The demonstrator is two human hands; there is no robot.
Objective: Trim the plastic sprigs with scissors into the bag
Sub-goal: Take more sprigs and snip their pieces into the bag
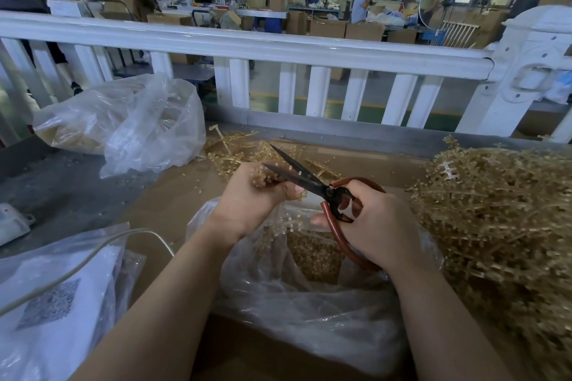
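1. Fingers [376, 226] of the right hand [380, 226] are curled through the red-brown handle loops of the scissors [312, 184]; blades are parted, tips pointing up-left.
2. Left hand [250, 195] is curled tight round a bunch of golden plastic sprigs [263, 178]; the beaded tips stick out the top of the fist, right against the lower blade.
3. Clear plastic bag [309, 303] sits open on the bench [62, 189] directly below both hands (trimmed golden bits already inside).
4. Big loose pile of sprigs [501, 213] lies on the bench to the right; a smaller scatter lies behind the hands.
5. Second clear bag [133, 124] sits at far left by the white railing [247, 46].
6. Bagged sheet with a QR code [49, 303] lies at near left, a white cable [77, 266] lying across it.
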